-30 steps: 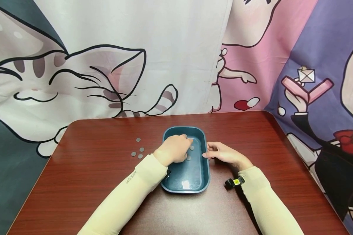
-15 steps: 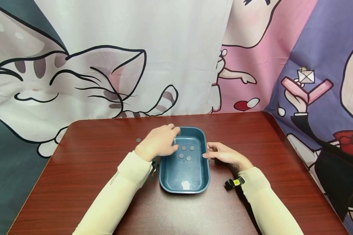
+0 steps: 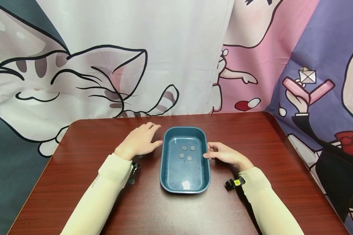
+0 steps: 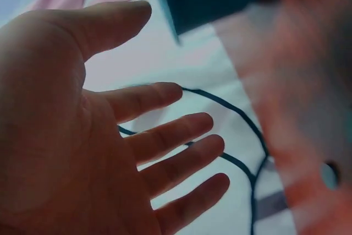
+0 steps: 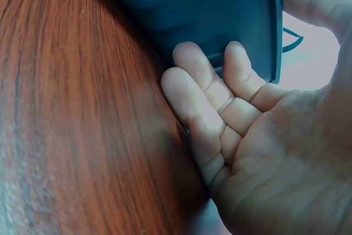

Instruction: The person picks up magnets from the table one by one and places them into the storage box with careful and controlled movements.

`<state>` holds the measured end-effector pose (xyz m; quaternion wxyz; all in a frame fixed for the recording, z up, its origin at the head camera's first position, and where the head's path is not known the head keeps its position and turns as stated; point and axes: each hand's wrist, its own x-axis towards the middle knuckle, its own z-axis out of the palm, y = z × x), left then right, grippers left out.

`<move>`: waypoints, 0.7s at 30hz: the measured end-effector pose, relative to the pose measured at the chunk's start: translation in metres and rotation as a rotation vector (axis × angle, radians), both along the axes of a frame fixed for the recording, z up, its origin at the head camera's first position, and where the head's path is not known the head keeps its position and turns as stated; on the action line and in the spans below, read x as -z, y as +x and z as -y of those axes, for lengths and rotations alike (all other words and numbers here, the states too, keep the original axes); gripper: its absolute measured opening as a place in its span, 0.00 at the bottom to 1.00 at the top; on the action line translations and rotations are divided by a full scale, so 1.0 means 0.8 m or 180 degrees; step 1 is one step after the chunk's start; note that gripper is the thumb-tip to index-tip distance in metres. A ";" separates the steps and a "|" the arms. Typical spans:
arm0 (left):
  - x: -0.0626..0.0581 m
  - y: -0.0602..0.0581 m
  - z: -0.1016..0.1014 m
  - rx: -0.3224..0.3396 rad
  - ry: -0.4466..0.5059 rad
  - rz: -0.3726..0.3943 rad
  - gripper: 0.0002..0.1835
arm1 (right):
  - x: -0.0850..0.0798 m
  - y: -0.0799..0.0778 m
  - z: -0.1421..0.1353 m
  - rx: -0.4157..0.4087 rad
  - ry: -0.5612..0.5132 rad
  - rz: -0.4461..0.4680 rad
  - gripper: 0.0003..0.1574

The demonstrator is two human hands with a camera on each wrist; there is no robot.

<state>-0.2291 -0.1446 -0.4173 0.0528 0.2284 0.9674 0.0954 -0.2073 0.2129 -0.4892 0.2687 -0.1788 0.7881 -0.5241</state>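
A blue rectangular tray (image 3: pixel 185 176) stands on the table, with several small grey coins (image 3: pixel 189 158) lying flat inside. My right hand (image 3: pixel 225 154) pinches its right wall. In the right wrist view the thumb (image 5: pixel 311 1) is over the rim, and the curled fingers (image 5: pixel 190 94) lie against the outer side. Left of the tray, my left hand (image 3: pixel 139 140) hovers with spread fingers and nothing in it. The left wrist view shows its bare palm (image 4: pixel 60 130). One coin (image 4: pixel 330 175) is seen on the table past those fingers; others are hidden under the hand.
The reddish-brown wooden table (image 3: pixel 253 130) has rounded far corners. Right behind its far edge hangs a cartoon-printed curtain (image 3: pixel 188 58). Each wrist wears a small black camera, such as the right wrist camera (image 3: pixel 230 184).
My left hand has come out of the tray and moved left over the coins on the table, leaving another coin inside. The right hand has kept its hold on the tray's wall.
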 end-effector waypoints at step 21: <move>0.058 -0.028 0.078 0.0062 -0.0075 -0.0076 0.21 | 0.001 0.000 0.000 -0.0006 -0.0001 -0.0010 0.14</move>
